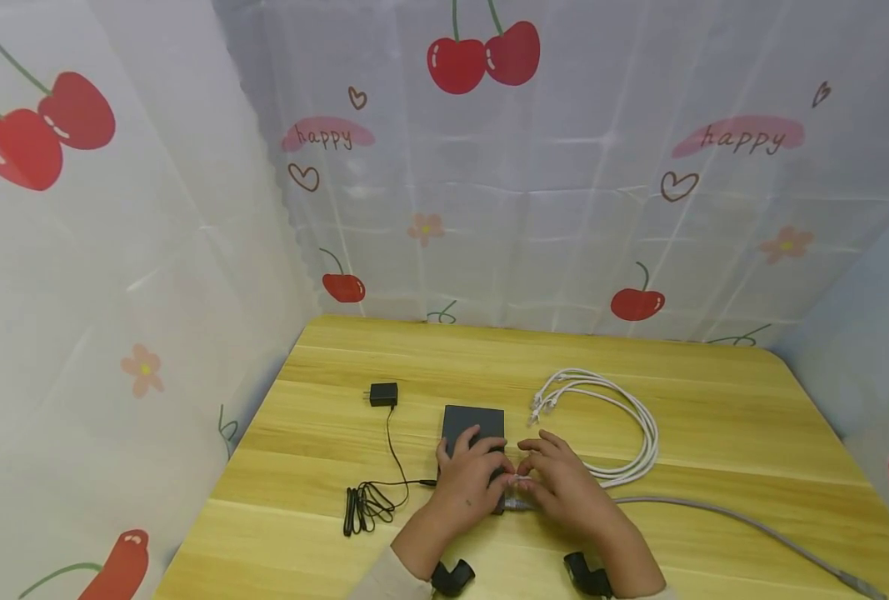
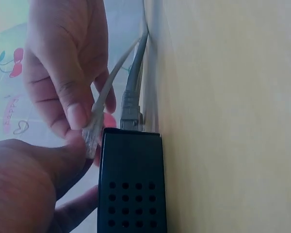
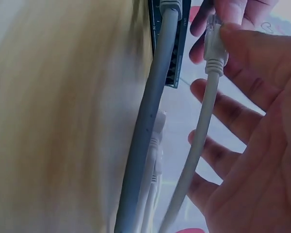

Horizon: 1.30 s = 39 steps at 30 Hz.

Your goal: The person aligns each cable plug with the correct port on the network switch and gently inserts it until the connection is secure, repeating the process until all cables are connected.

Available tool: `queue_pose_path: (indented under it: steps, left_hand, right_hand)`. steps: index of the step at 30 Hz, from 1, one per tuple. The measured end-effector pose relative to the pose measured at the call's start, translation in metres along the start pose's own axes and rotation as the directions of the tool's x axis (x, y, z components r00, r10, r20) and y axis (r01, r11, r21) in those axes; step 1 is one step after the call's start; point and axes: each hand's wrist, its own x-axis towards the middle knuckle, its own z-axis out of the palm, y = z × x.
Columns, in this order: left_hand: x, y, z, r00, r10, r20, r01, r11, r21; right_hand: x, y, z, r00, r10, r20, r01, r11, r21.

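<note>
My right hand [image 1: 570, 492] pinches a white cable's clear plug [image 3: 215, 42] between thumb and finger, just right of the black box [image 1: 474, 419]. My left hand [image 1: 468, 485] lies over the box, its thumb and a finger at the same plug [image 2: 90, 137]. A thick grey cable [image 2: 131, 99] sits plugged into the box's side; in the right wrist view this grey cable [image 3: 150, 107] runs beside the white one [image 3: 199, 141]. The white plug is outside the box, next to its edge.
A black power adapter [image 1: 384, 394] stands at the left, its thin wire [image 1: 369, 504] bundled and leading to the box. Coiled white cables [image 1: 642, 417] lie behind my right hand. The grey cable [image 1: 744, 518] runs to the right front. Patterned curtains surround the wooden table [image 1: 714, 400].
</note>
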Motion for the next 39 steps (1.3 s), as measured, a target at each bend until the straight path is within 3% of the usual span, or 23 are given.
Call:
queue_pose_path:
  steps: [3,7,11,14,18,23,28,32,39]
  left_hand:
    - [0.0,0.0,0.0,1.0,-0.005,-0.01,0.005,1.0,-0.02]
    - [0.0,-0.001,0.001,1.0,-0.014,-0.018,0.013,0.998,-0.06]
    - [0.0,-0.002,0.002,1.0,-0.011,-0.027,0.008,0.993,-0.119]
    - [0.001,-0.003,0.002,0.999,-0.017,-0.045,0.01,0.989,-0.146]
    - [0.001,-0.004,0.0,0.997,-0.078,-0.029,0.076,0.996,-0.055]
    - [0.0,-0.006,0.003,0.974,-0.201,0.105,0.187,0.973,0.134]
    - [-0.003,-0.005,0.004,0.951,-0.239,0.195,0.199,0.958,0.206]
    - [-0.003,-0.003,0.005,0.95,-0.222,0.22,0.173,0.96,0.221]
    - [-0.001,-0.003,0.007,0.959,-0.194,0.208,0.157,0.971,0.181]
  right_hand:
    - [0.0,0.001,0.0,1.0,0.007,-0.017,-0.007,1.0,0.007]
    - [0.001,0.004,0.003,0.992,-0.043,-0.118,0.04,0.999,-0.03]
    - [0.003,0.008,0.005,0.961,-0.136,-0.24,0.121,0.99,-0.074]
    - [0.004,0.01,0.006,0.938,-0.192,-0.288,0.173,0.981,-0.09]
    - [0.005,0.013,0.005,0.925,-0.216,-0.314,0.191,0.976,-0.107]
    - [0.005,0.015,0.005,0.933,-0.183,-0.31,0.155,0.981,-0.113]
    - [0.004,0.013,0.003,0.963,-0.104,-0.25,0.093,0.994,-0.054]
    - [0.004,0.011,0.003,0.975,-0.043,-0.22,0.032,0.998,-0.051]
    - [0.004,0.012,0.004,0.986,0.012,-0.166,-0.022,0.998,-0.06]
